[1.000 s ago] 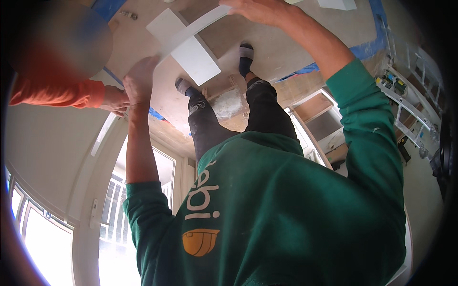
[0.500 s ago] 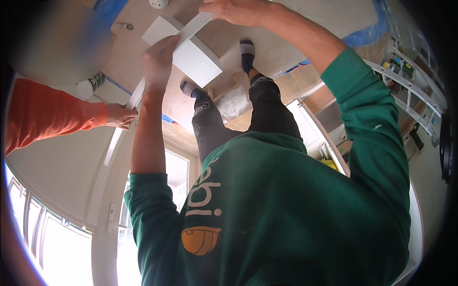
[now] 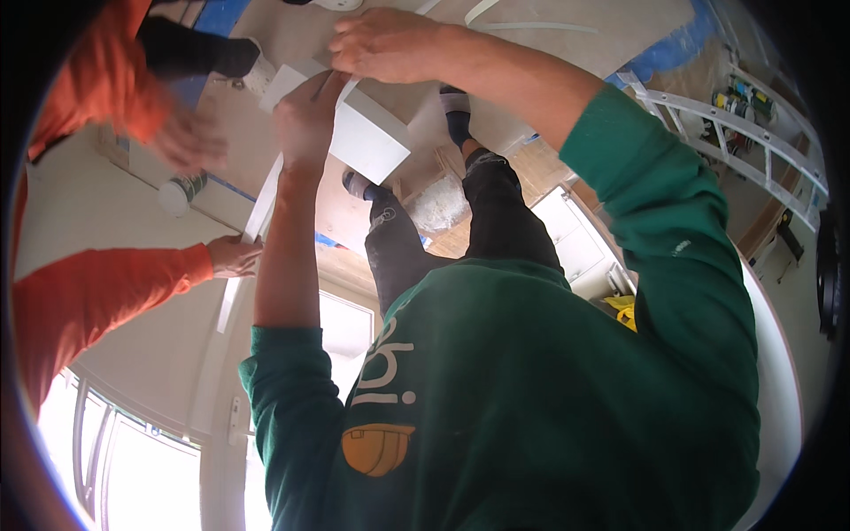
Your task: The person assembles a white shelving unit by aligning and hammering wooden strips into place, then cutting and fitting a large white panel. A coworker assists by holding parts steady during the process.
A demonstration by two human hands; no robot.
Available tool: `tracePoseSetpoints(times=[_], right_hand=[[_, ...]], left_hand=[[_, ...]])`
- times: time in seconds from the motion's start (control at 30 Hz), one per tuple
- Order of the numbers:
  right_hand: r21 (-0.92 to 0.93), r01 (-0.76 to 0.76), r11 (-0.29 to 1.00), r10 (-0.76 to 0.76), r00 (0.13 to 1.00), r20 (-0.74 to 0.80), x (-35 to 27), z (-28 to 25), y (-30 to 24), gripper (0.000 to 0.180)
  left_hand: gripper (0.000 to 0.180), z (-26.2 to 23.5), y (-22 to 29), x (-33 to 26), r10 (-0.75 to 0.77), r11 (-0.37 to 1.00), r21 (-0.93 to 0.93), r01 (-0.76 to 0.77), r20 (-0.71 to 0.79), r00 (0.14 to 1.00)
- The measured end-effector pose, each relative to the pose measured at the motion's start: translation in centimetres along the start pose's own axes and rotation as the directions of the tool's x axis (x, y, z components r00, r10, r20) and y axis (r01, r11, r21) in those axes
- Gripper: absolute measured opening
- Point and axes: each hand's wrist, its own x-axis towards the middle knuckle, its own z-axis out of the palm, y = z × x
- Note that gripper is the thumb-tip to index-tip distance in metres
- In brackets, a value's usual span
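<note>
A long white strip (image 3: 258, 210) runs slantwise at the upper left. My left hand (image 3: 305, 119) is closed around it near its upper end. My right hand (image 3: 381, 44) is beside the left one, fingers closed at the strip's end, which they mostly cover. A co-worker in orange sleeves grips the strip lower down with one hand (image 3: 235, 257). The co-worker's other hand (image 3: 188, 137) is blurred by motion and apart from the strip. Below my hands, a white box-like piece (image 3: 372, 137) rests near my feet, partly hidden by my left hand.
Thin pale strips (image 3: 540, 26) lie on the floor beyond my right hand. The co-worker's foot (image 3: 252, 66) is close to the white piece. A ladder (image 3: 753, 128) is at the right. A dark-labelled tub (image 3: 181, 190) stands at the left. Blue sheeting (image 3: 668, 53) edges the floor.
My right hand has moved left along the strip to my left hand. The co-worker's second hand and foot have come into view. Thin pale strips now show on the floor.
</note>
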Motion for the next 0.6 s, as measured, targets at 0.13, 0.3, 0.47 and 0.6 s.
tracePoseSetpoints(times=[0.13,0.3,0.47,0.6], right_hand=[[0.099,-0.001,0.995,0.032,0.948,-0.318,1.5,6.3,1.8,0.009],[-0.04,-0.493,0.869,0.36,0.685,-0.634,-7.1,0.1,-7.4,0.031],[0.481,-0.877,0.024,0.972,-0.093,-0.217,-34.1,8.9,-24.9,0.043],[0.698,-0.408,-0.589,0.285,-0.913,-0.292,-53.9,12.1,-45.3,0.027]], left_hand=[[0.029,0.0,-4.4,1.8,-0.093,0.959,0.278,0.059,0.11,0.99],[0.027,0.7,-6.4,4.0,-0.127,0.977,0.194,0.093,0.173,0.977],[0.041,2.1,-1.5,0.6,0.015,0.983,0.181,-0.035,0.108,0.994],[0.044,3.1,-3.5,1.5,-0.02,0.985,0.173,-0.004,0.134,0.991]])
